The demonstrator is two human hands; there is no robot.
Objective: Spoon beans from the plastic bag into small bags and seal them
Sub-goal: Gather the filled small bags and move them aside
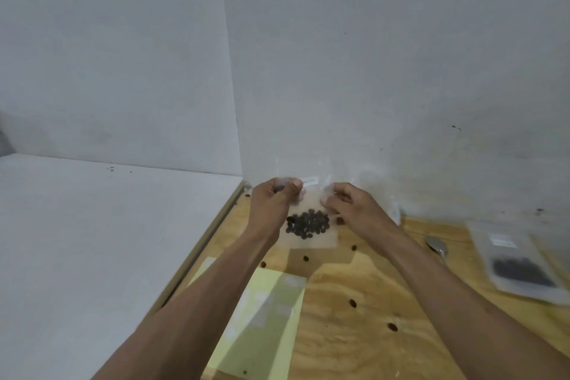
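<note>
**Sealing the small bag**

The small bag (pixel 308 225), beans (pixel 308 223) pooled low, hangs at 12 o'clock above the worktop (pixel 354 333). My left hand (pixel 273 197) and right hand (pixel 348 202) pinch its top, fingers clamped. I'd press along the strip evenly, keeping the bag upright. Spoon (pixel 436 245) lies at 3 o'clock.

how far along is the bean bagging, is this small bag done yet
Filled, not yet sealed, it seems. Done: beans sit in the small bag, and the spoon lies set down on the wooden board. In hand: left hand and right hand pinch the bag's top edge. Left: finishing the seal; the plastic bag still holds beans.
</note>
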